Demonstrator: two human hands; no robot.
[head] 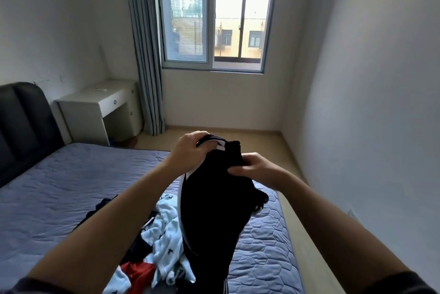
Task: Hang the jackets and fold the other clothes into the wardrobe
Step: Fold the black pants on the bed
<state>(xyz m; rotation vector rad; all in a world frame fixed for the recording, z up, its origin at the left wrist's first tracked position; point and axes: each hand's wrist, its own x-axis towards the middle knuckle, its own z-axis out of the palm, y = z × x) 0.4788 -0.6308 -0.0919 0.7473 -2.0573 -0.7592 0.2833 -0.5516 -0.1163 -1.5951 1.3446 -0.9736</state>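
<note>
both our arms reach forward. our left hand (188, 148) grips the top edge of the black garment (212, 203), and our right hand (252, 169) pinches its fabric just beside. it hangs lengthwise, top away from us, above the clothes pile (157, 241) on the blue quilted bed (59, 189). a white desk (100, 105), curtain (145, 55) and window (214, 15) lie beyond.

Blue quilted bed (59, 186) with dark headboard (23, 122) at left. White desk (100, 107) stands beside grey curtain (145, 55). Window (214, 15) in far wall.
</note>
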